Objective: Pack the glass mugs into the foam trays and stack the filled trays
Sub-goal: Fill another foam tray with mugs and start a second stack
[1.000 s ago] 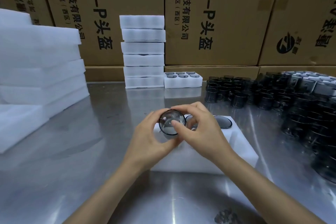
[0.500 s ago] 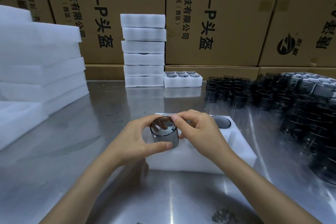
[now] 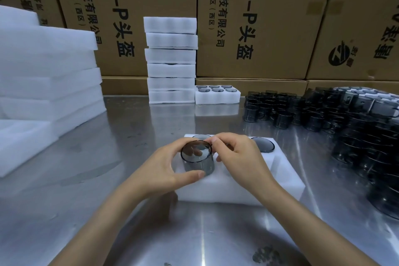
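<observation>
- The left hand (image 3: 160, 167) curls round the smoked glass mug (image 3: 197, 157), thumb on the near wall, fingers behind the rim; the right hand (image 3: 237, 157) pinches the rim's right edge.
- The mug stands upright, partly down into a pocket at the front left of the foam tray (image 3: 287, 181), directly beneath the grip.
- Risk: pushed down while tilted, the glass could catch on the foam lip and jam, or tear the pocket edge.
- Risk: the rim pinch is narrow, so on smooth glass it could slip, dropping the mug askew.
- Just beyond the grip, a seated mug (image 3: 201, 136) sits close to the fingertips; knuckles could knock it.
- To the right of the grip, another seated mug (image 3: 262, 144) lies apart, at less risk.
- Whether the mug's handle lines up with the pocket is hidden by the hands.
</observation>
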`<action>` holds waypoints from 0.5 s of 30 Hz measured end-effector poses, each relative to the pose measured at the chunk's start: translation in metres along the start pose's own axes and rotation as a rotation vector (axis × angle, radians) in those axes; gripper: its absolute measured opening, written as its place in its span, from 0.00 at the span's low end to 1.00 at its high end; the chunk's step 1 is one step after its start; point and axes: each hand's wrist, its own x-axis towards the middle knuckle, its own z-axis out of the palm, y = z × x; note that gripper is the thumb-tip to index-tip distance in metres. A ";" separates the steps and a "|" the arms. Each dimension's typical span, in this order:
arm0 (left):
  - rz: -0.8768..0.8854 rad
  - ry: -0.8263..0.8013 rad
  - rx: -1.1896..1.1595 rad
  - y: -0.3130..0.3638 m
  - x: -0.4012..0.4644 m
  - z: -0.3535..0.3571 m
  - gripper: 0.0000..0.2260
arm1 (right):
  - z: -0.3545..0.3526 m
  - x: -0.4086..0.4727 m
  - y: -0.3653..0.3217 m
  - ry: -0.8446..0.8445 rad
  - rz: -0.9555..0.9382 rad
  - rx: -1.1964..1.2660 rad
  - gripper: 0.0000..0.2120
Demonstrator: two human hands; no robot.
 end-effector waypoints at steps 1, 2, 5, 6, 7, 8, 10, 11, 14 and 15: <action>-0.003 0.002 0.008 0.000 0.000 0.000 0.24 | 0.000 0.000 0.000 0.003 0.003 0.001 0.14; -0.004 0.006 0.019 0.000 -0.001 -0.001 0.24 | 0.000 0.000 0.000 0.016 0.006 0.002 0.13; -0.004 0.036 0.065 0.002 -0.002 0.000 0.28 | -0.001 0.000 0.001 0.141 -0.031 0.044 0.11; -0.005 0.046 0.086 0.002 -0.004 -0.001 0.30 | -0.003 -0.001 0.001 0.179 -0.058 0.070 0.12; -0.004 0.058 0.105 0.003 -0.005 -0.001 0.33 | -0.004 -0.001 0.001 0.188 -0.085 0.078 0.14; 0.006 0.074 0.127 0.004 -0.007 -0.001 0.35 | -0.006 -0.003 0.002 0.165 -0.117 0.048 0.17; 0.069 0.112 0.193 0.007 -0.013 0.001 0.36 | -0.008 -0.007 0.004 0.054 -0.201 -0.097 0.22; 0.118 0.127 0.229 0.008 -0.016 0.002 0.35 | -0.007 -0.009 0.005 -0.014 -0.239 -0.182 0.23; 0.229 0.136 0.333 0.011 -0.022 0.008 0.33 | -0.005 -0.013 0.008 -0.180 -0.258 -0.386 0.26; 0.239 0.133 0.364 0.012 -0.022 0.009 0.33 | -0.005 -0.014 0.008 -0.212 -0.253 -0.427 0.26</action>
